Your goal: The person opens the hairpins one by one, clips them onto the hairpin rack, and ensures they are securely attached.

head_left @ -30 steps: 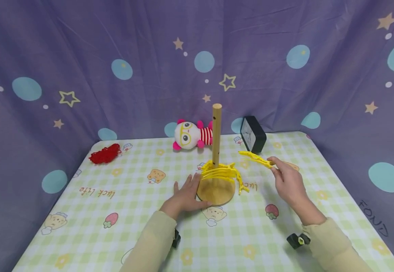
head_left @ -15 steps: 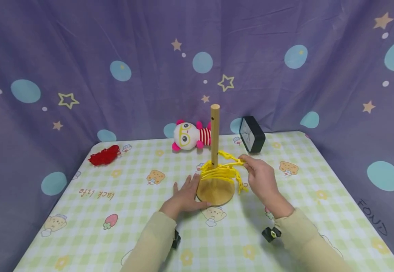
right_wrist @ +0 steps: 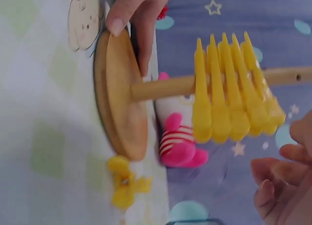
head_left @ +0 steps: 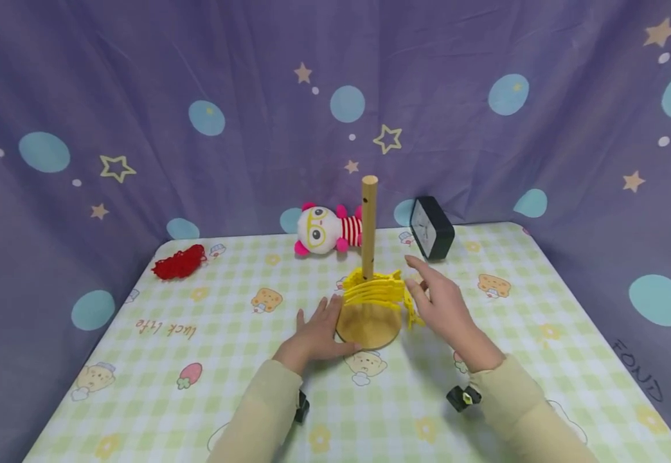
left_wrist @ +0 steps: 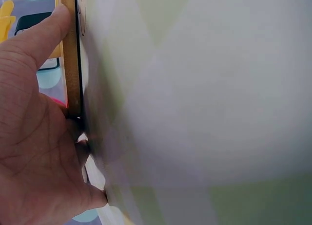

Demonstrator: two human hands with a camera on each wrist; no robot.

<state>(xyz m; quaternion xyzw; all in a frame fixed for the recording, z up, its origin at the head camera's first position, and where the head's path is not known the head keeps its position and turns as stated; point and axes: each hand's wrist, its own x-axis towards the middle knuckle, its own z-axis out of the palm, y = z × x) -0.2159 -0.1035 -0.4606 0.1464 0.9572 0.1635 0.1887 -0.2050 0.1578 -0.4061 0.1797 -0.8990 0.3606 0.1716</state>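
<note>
A wooden stand has an upright pole (head_left: 369, 222) on a round base (head_left: 368, 332). Several yellow curved plastic pieces (head_left: 373, 292) lie stacked around the pole, above the base; in the right wrist view they form rows (right_wrist: 219, 105). My left hand (head_left: 316, 334) rests at the left front of the base, fingers straight and spread, thumb touching its rim. My right hand (head_left: 441, 302) hovers just right of the stack, fingers loosely bent, nothing between them. Another yellow piece (head_left: 413, 315) shows low beside the base, partly behind my right hand.
Behind the pole lies a pink and white plush toy (head_left: 319, 231) with a striped body. A black clock (head_left: 432, 229) stands at the back right. A tangled red bundle (head_left: 179, 262) lies at the far left of the checked tablecloth (head_left: 225, 386). A purple curtain (head_left: 254, 180) hangs behind.
My right hand moved left with a yellow piece to the pole and let go of it; that piece now lies with the stack. My left hand stayed at the base.
</note>
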